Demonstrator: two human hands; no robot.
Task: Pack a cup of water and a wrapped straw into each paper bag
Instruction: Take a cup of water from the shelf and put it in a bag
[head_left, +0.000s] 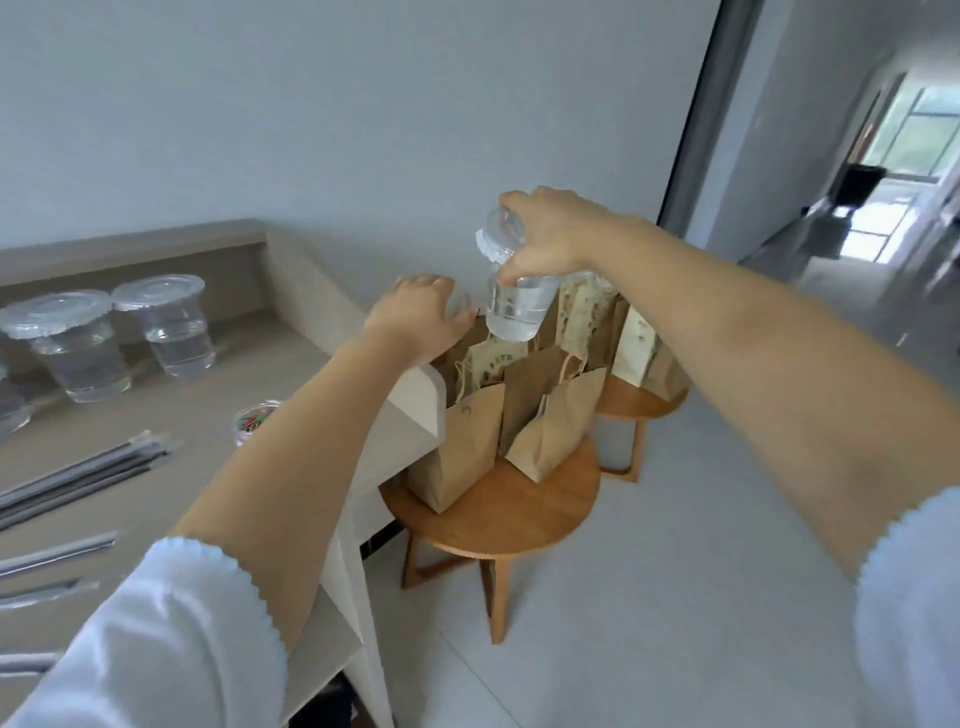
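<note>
My right hand (550, 236) grips a clear lidded cup of water (511, 299) by its top, holding it in the air just above the open paper bags. My left hand (415, 317) reaches to the rim of a brown paper bag (467, 343) at the back left of the group; whether its fingers pinch the rim is hidden. Several brown and patterned paper bags (550, 415) stand on a round wooden stool (519, 509). Two more lidded cups of water (176, 327) stand on the counter at left. Wrapped straws (83, 473) lie near the counter's front left.
A second wooden stool (639, 405) behind carries more patterned bags (641, 343). A small tub of coloured clips (254, 418) sits on the beige counter (291, 364). The white wall lies behind, tiled floor and a hallway to the right.
</note>
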